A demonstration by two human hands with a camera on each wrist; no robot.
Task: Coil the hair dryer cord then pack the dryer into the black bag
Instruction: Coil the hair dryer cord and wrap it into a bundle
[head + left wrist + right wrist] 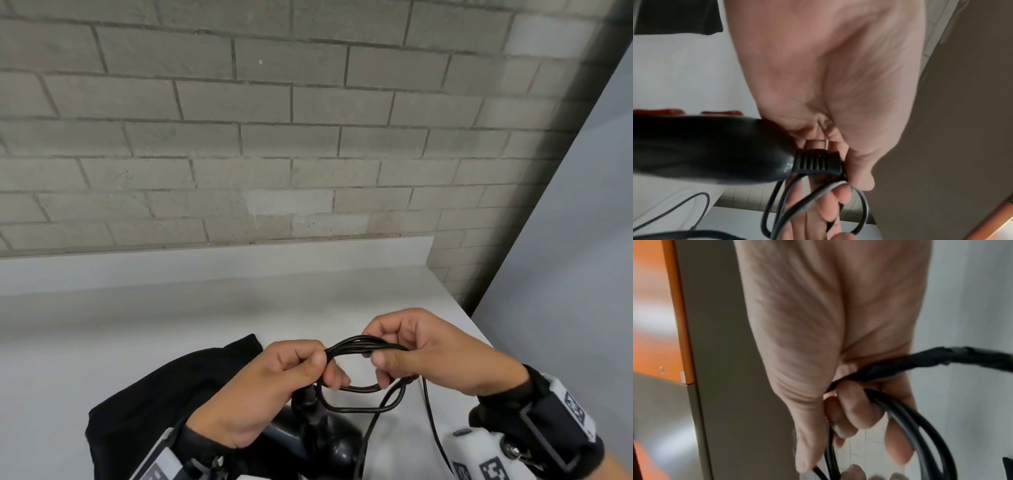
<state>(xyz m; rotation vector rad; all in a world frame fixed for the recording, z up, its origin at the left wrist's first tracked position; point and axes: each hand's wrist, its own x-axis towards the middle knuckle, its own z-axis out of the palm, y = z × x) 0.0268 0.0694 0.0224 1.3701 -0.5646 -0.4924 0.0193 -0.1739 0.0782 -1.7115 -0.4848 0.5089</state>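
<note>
Left hand point(270, 387) and right hand point(431, 353) both held above the table point(102, 329), each pinching one end of the same bundle of cord point(363, 344) loops between thumb and curled fingers, left hand on the left end, right on the right. Hair dryer point(308, 435) sits at the near edge under the left hand, its loose cord trailing down toward the near right. Black bag point(164, 394) lies flat on the table, left of the dryer and touching it.

White counter point(102, 342) bears black bag point(154, 394), dryer point(308, 442).
</note>
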